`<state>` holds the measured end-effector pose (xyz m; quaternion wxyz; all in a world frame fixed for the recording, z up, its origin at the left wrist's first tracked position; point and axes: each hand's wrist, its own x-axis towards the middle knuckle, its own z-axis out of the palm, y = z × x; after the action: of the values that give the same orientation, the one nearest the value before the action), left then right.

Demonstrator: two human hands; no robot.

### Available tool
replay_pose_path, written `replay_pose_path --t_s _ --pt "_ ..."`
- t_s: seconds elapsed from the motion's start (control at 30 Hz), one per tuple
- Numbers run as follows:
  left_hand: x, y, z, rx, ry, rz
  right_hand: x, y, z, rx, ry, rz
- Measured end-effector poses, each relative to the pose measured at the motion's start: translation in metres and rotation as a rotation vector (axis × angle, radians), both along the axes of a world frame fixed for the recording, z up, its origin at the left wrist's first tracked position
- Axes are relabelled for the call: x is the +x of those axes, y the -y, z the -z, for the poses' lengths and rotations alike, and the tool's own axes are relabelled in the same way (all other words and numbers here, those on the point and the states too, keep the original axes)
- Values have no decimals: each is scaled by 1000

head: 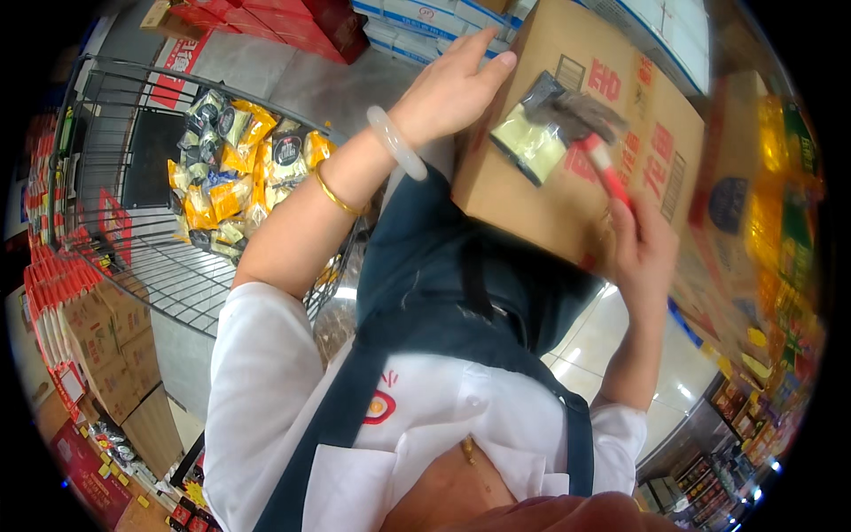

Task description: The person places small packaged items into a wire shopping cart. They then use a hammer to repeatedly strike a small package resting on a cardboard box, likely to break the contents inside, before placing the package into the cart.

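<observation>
A large cardboard box (pixel 532 206) with red printing stands before me. On its top lies a black and pale-yellow plastic packet (pixel 525 143). My right hand (pixel 641 246) grips the red handle of a brush (pixel 602 159), whose dark, blurred bristles are over the packet. At the box's upper left edge is my left hand (pixel 459 86), fingers apart and holding nothing, with a pale bangle and a gold-coloured one on that arm. To the left, a wire shopping cart (pixel 179 292) holds many orange, black and pale-yellow packets (pixel 252 166).
White and blue cartons (pixel 425 23) are stacked beyond the box, beside red boxes (pixel 299 26). On the right stand more cardboard boxes (pixel 725 193) and yellow and green packaged goods (pixel 771 219). Cardboard boxes (pixel 106 339) are stacked at the lower left.
</observation>
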<state>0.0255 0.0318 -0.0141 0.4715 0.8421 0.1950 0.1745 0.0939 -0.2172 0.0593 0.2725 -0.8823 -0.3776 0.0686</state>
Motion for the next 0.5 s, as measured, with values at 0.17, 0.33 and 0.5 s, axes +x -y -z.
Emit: replay_pose_path --t_s 0.17,0.33,0.5 --pt "0 1 5 40 49 10 5 -2 12 64 79 66" --pt "-1 2 5 60 44 49 12 -1 -1 42 55 105" --pt "-2 6 2 160 60 13 17 -6 16 22 102 81"
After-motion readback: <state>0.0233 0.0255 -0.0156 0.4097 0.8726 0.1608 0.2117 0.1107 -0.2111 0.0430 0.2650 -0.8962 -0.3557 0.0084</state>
